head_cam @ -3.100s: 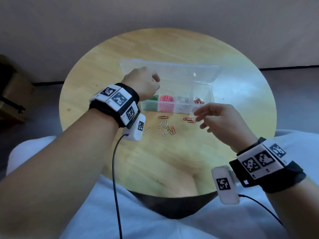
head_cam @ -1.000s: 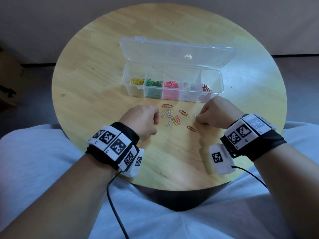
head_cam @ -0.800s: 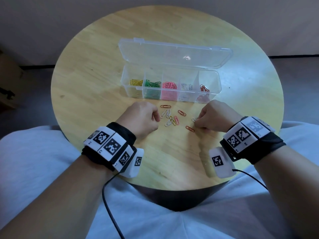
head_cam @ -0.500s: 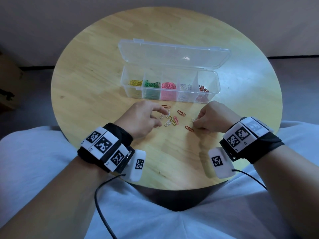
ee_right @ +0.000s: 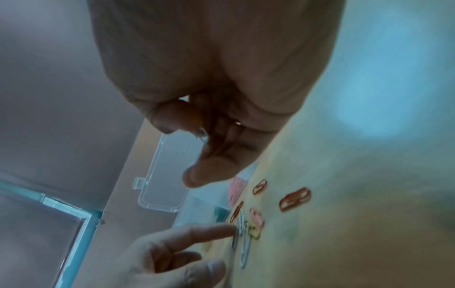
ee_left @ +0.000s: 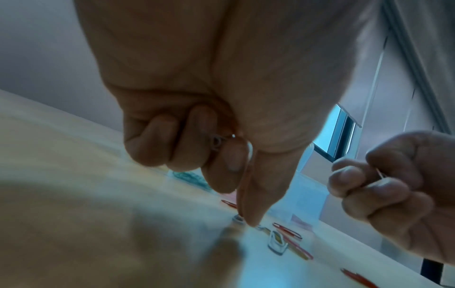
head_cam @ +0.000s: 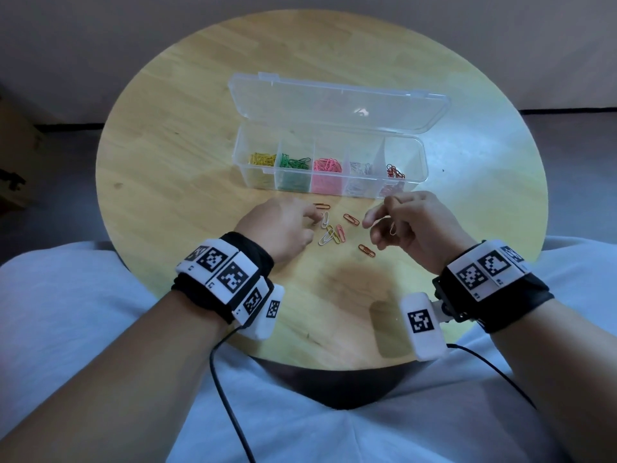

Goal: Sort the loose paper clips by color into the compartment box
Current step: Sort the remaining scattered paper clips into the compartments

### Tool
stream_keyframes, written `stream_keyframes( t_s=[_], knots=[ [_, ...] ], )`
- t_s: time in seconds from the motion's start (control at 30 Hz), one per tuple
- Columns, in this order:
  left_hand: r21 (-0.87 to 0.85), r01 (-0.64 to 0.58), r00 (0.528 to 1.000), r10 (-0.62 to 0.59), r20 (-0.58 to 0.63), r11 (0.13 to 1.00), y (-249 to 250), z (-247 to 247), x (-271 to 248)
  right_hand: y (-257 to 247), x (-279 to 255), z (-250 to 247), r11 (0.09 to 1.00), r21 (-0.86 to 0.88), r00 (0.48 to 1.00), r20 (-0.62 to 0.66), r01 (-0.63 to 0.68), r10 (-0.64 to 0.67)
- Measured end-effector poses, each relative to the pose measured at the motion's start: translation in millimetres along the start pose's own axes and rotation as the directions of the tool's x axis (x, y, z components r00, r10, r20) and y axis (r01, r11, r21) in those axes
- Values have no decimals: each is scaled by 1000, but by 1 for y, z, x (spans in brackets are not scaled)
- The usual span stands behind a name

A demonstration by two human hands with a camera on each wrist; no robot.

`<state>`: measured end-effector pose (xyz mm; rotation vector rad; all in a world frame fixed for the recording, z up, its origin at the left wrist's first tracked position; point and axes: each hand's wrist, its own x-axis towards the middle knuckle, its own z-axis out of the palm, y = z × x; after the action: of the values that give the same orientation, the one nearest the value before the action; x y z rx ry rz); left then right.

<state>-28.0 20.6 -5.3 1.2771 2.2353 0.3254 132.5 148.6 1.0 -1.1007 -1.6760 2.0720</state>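
The clear compartment box [head_cam: 422,162] lies open on the round wooden table [head_cam: 173,168], holding yellow, green, pink, silver and red clips in separate cells. Loose paper clips [head_cam: 330,233] lie in front of it, with red ones [head_cam: 366,250] alongside. My right hand [head_cam: 380,225] is raised just above the table and pinches a silver clip [head_cam: 393,229], also seen in the right wrist view as a silver clip [ee_right: 202,134]. My left hand [head_cam: 315,218] rests at the pile; its straight forefinger [ee_right: 216,231] touches a white clip [ee_right: 240,228], the other fingers curled in.
The box lid [head_cam: 334,105] lies flat behind the cells, towards the far side of the table. Bare wood surrounds the clips on the left, the right and the near side. Cables run from both wrist cameras down over my lap.
My right hand has lifted off the table with the silver clip. My left forefinger has come down onto the white clips in the pile.
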Motion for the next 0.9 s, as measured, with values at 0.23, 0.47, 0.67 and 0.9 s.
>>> stream_keyframes(
  t_s=[0.23,0.47,0.67,0.9],
  knots=[
    [33,81,994,-79,-69,996,-7,2,-1,4,6,19,983,-180,999,50,24,-15],
    [49,96,992,-91,-88,994,-13,3,1,-2,16,36,536,-817,977,194,212,-90],
    [56,93,992,-88,-88,994,-12,4,1,2,21,47,256,-945,979,192,202,-64],
    [85,113,993,-109,-51,990,-6,2,-3,1,16,54,56,-962,958,258,266,-124]
  ],
)
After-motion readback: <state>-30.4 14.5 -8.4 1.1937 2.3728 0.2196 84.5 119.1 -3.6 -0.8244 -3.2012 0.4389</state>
